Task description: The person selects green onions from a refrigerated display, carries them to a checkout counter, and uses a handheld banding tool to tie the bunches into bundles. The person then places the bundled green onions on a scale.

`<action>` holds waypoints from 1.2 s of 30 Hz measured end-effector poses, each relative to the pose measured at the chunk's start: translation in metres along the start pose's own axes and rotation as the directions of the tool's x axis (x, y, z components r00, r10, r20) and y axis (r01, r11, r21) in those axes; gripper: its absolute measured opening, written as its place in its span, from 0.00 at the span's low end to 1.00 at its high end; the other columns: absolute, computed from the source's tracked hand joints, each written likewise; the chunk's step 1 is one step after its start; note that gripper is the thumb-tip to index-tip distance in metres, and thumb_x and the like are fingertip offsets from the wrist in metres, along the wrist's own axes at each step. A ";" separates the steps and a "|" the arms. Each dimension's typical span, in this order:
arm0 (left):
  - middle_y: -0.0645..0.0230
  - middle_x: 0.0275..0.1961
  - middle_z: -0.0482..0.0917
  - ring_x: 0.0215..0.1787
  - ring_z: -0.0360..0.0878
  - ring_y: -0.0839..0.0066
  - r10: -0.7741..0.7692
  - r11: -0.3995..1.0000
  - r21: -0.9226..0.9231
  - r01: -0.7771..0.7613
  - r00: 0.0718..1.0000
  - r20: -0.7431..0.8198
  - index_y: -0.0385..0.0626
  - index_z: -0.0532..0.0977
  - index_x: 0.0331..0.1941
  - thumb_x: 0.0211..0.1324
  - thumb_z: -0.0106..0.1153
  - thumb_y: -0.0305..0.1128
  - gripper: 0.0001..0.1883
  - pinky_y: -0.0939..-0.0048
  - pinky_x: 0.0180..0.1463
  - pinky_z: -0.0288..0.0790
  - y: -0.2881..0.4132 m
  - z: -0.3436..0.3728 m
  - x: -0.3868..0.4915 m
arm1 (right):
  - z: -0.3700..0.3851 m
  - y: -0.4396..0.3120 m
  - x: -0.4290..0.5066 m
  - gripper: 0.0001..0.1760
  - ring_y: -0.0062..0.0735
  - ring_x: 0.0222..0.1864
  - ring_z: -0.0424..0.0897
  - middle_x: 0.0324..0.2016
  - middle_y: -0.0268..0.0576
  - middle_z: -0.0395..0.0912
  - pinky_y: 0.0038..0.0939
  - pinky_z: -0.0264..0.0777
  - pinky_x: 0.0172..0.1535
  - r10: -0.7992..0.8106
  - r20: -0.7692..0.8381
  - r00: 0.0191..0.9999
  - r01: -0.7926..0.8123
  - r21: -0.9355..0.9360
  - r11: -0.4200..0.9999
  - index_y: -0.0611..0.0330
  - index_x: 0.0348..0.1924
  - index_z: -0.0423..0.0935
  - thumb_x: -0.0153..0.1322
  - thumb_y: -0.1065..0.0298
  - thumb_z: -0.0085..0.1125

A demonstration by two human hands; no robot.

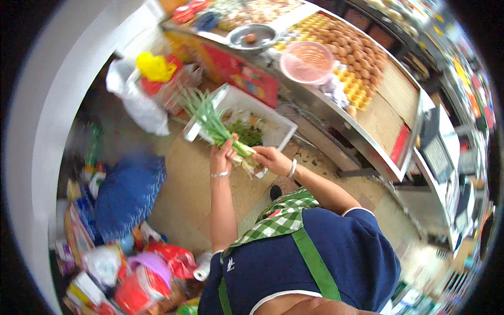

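Observation:
A bunch of spring onions point(208, 118) slants across the middle of the view, green tops up and left, pale root ends point(250, 163) towards the right. My left hand point(223, 154) is wrapped around the lower stalks. At the pale stem ends, the fingers of my right hand point(272, 159) pinch the bunch. Just beyond both hands stands a white foam box point(281, 122), partly hidden by the bunch. Leafy green trimmings point(248, 132) lie inside it.
Beyond the box runs a counter with brown eggs point(350, 47) on yellow trays, a pink plastic basket point(307, 63) and a metal bowl point(252, 36) holding one round brown item. White plastic bags point(132, 98) stand at left. A blue umbrella point(130, 195) and packaged goods crowd the lower left.

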State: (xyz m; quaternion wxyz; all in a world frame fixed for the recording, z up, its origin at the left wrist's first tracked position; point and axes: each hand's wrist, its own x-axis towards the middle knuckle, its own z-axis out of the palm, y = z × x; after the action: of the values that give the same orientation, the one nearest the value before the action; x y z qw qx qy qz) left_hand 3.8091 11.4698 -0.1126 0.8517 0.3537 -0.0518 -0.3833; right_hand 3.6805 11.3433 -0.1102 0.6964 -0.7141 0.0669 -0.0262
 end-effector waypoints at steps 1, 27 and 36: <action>0.63 0.36 0.75 0.17 0.57 0.92 -0.012 1.000 0.010 0.012 0.999 0.036 0.41 0.66 0.44 0.47 0.57 0.25 0.19 0.88 0.20 0.57 -0.002 0.004 -0.003 | -0.002 -0.002 -0.006 0.16 0.17 0.21 0.71 0.19 0.33 0.68 0.23 0.65 0.25 -0.004 0.019 1.000 0.004 0.023 1.000 0.67 0.44 0.67 0.70 0.63 0.42; 0.72 0.32 0.77 0.30 0.74 0.83 -0.637 0.730 0.578 0.366 0.670 0.381 0.42 0.72 0.37 0.44 0.60 0.23 0.13 0.83 0.31 0.69 -0.290 0.311 -0.086 | -0.174 -0.021 -0.340 0.22 0.18 0.35 0.69 0.33 0.37 0.72 0.23 0.66 0.39 -0.028 -0.790 0.613 0.122 0.059 0.991 0.64 0.46 0.64 0.64 0.61 0.55; 0.74 0.28 0.76 0.24 0.72 0.85 -0.875 0.480 0.786 0.389 0.272 0.400 0.44 0.72 0.38 0.46 0.60 0.28 0.13 0.85 0.22 0.63 -0.453 0.441 -0.177 | -0.232 -0.006 -0.542 0.23 0.14 0.25 0.70 0.26 0.32 0.72 0.18 0.67 0.29 0.059 -0.954 0.293 0.171 0.113 0.979 0.63 0.54 0.58 0.67 0.68 0.48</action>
State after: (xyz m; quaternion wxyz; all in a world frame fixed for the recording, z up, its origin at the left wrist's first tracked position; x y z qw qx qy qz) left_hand 3.2475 11.1368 -0.0430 0.3501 0.3622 -0.3626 -0.7840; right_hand 3.1138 11.1855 -0.0673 0.5845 -0.4891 0.4391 -0.4758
